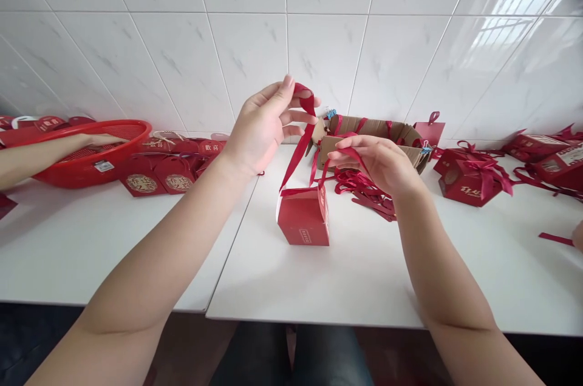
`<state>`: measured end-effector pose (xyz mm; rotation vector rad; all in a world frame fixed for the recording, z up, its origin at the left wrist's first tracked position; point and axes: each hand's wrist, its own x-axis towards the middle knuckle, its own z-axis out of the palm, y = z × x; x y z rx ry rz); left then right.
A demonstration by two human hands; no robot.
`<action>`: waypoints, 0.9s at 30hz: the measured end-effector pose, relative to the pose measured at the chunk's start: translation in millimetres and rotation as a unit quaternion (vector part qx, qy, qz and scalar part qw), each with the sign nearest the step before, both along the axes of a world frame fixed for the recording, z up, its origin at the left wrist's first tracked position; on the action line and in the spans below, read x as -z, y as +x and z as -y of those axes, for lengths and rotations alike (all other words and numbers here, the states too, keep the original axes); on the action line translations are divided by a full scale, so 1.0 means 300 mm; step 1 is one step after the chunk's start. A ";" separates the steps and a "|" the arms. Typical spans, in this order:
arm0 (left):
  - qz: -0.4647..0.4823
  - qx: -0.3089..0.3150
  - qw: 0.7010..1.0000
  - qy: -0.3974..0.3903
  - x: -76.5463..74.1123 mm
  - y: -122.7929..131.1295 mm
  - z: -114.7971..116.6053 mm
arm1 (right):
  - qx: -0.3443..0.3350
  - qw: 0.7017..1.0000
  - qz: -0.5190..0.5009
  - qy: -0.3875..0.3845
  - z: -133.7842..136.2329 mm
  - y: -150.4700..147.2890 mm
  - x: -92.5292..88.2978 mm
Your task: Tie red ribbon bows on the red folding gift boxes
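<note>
A small red gift box (304, 218) stands upright on the white table (364, 270) in front of me. A dark red ribbon (296, 152) runs up from the box to both hands. My left hand (262, 128) is raised above the box and pinches one end of the ribbon between thumb and fingers. My right hand (380, 161) is lower, to the right of the box, and grips the other end with closed fingers.
A cardboard tray (401, 134) with ribbons stands behind the box, with loose ribbons (364, 189) beside it. Finished red boxes (473, 176) lie at the right. Flat red boxes (159, 176) and a red basket (104, 149) are at the left, where another person's arm (40, 155) reaches.
</note>
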<state>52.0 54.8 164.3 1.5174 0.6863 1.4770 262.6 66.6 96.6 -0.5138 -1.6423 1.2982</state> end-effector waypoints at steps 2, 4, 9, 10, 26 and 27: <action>0.005 -0.039 0.999 -0.011 -0.003 -0.002 0.010 | -0.014 1.000 0.001 0.000 -0.009 0.010 0.004; 0.016 -0.066 0.998 -0.020 -0.008 -0.011 0.018 | -0.007 1.000 0.020 0.006 -0.013 0.016 0.011; 0.000 -0.103 0.995 0.015 -0.016 -0.042 0.004 | 0.090 0.995 0.035 0.010 -0.011 0.001 0.027; -0.005 -0.111 0.993 0.028 -0.015 -0.045 -0.003 | 0.126 0.992 0.021 0.012 -0.010 -0.006 0.027; 0.026 -0.159 0.986 0.042 0.014 0.015 -0.057 | 0.305 0.950 -0.008 0.064 -0.012 0.004 -0.066; 0.023 -0.161 0.986 0.040 0.017 0.017 -0.058 | 0.306 0.949 -0.010 0.068 -0.007 0.007 -0.073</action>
